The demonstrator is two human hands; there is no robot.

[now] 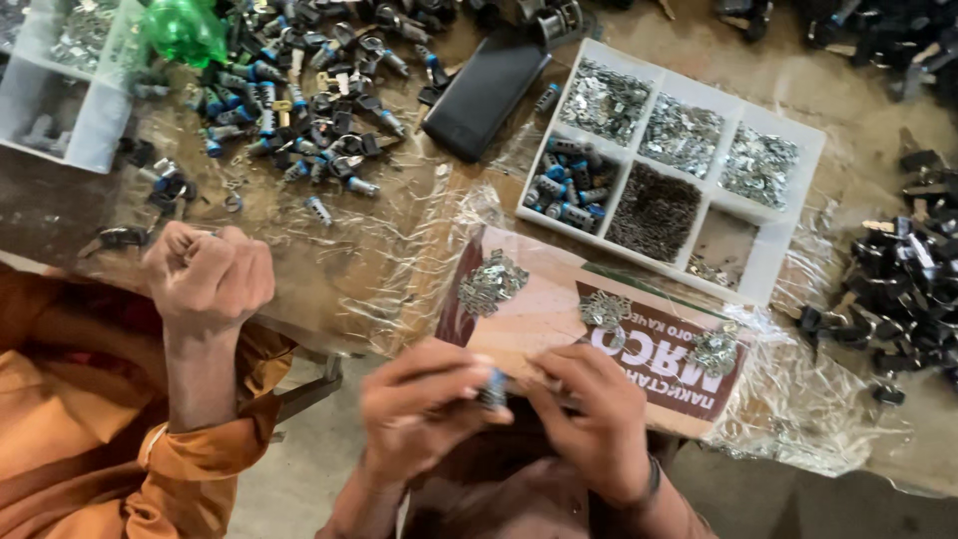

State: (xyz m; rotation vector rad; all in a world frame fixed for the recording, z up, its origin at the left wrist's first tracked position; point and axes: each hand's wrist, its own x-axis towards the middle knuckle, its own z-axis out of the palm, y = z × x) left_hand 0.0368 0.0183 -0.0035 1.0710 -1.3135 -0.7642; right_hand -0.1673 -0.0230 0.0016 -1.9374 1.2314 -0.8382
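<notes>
My left hand (419, 399) and my right hand (589, 419) meet at the bottom centre, fingers pinched together on a small blue and grey lock cylinder (492, 387). They hover over the near edge of a flat cardboard piece (544, 309). On the cardboard lie three little heaps of small silver metal plates (492, 282). My right wrist wears a dark band. What the right fingertips hold besides the cylinder is too small to tell.
A white divided tray (788, 200) holds silver bits, blue cylinders and dark springs. A black phone (484, 95) lies beyond it. Lock cylinders (299, 90) are heaped at the back left, black parts (918, 279) at the right. Another person's clasped hands (205, 274) and orange sleeve are at the left.
</notes>
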